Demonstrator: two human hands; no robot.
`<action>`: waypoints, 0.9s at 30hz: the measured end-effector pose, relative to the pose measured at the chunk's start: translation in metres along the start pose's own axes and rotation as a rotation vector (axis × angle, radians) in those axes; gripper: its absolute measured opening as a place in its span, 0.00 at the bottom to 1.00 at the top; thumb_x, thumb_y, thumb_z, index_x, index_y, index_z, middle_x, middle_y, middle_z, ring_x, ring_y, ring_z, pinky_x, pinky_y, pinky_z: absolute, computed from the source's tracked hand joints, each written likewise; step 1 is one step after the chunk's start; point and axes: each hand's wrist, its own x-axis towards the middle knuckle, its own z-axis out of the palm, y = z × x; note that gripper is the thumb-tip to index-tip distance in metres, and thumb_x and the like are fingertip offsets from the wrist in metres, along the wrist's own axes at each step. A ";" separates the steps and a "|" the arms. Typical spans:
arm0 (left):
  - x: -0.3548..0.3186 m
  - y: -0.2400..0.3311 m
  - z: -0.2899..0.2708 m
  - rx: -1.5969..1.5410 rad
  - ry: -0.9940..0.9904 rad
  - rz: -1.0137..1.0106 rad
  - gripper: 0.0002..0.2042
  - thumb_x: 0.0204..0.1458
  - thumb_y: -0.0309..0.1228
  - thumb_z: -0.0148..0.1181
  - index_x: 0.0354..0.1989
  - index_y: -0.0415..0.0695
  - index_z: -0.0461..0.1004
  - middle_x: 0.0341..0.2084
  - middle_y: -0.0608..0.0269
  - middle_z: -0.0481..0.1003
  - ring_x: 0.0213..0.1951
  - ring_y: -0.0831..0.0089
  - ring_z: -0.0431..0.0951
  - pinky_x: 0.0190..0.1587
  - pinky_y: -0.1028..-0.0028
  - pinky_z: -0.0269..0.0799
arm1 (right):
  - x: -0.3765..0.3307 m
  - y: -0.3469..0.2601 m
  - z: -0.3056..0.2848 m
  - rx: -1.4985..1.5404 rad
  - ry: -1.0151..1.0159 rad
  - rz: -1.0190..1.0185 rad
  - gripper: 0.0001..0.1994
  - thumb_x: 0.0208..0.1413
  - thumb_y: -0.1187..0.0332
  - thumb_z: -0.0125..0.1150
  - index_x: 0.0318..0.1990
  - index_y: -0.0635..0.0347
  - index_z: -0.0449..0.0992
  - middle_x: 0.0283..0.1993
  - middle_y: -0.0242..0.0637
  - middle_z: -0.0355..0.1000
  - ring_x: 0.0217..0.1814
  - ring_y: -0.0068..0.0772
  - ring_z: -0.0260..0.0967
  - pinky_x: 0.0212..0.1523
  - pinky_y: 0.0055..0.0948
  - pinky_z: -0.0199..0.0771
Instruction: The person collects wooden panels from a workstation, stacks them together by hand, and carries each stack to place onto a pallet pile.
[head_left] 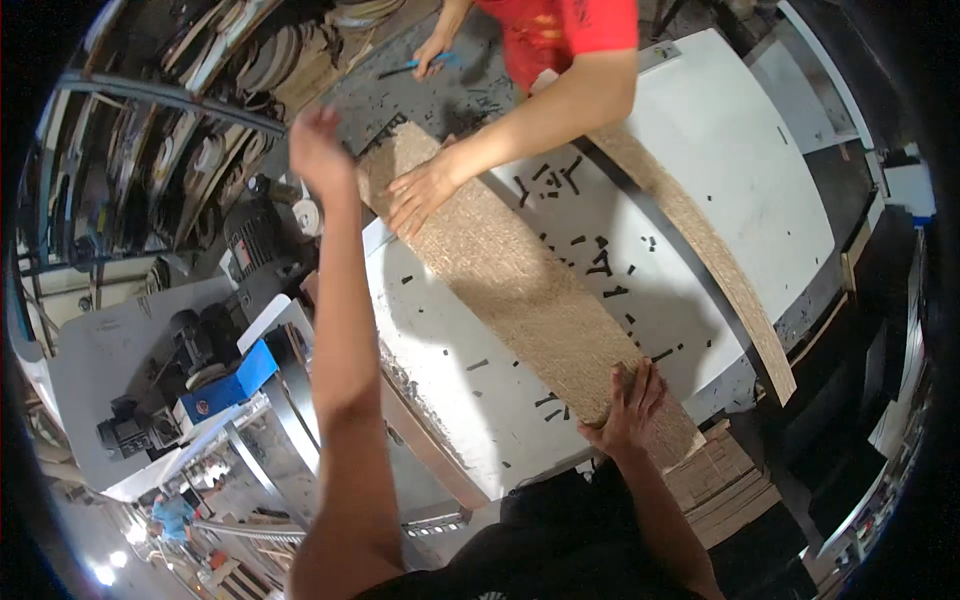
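A long speckled particle board strip (520, 270) lies slantwise across the white table (450, 400). My right hand (630, 410) rests on its near end, fingers spread over the surface and thumb apart. A dark shadow falls between thumb and fingers. Raised near the board's far left end is my left hand (322, 155), smeared by motion, so its fingers are unclear. Across from me, a person in a red shirt (570, 40) lays one hand (425, 192) flat on the far part of the board. The person's other hand (432, 55) holds a blue-handled tool (415, 66).
Small black scraps (600, 262) litter the table. A narrow, curved board strip (715, 240) lies along its right side. Left of my arm stands a machine with a dark motor (255, 240). Racks of curved pieces (215, 130) fill the far left. Stacked boards (720, 485) sit near my right forearm.
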 end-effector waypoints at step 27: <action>-0.688 0.349 -0.097 0.754 -0.498 -0.564 0.12 0.68 0.27 0.54 0.56 0.36 0.72 0.36 0.57 0.79 0.41 0.73 0.79 0.45 0.72 0.76 | -0.061 0.388 -0.117 0.100 -0.106 0.400 0.49 0.45 0.41 0.76 0.69 0.61 0.61 0.63 0.49 0.70 0.66 0.53 0.69 0.69 0.50 0.66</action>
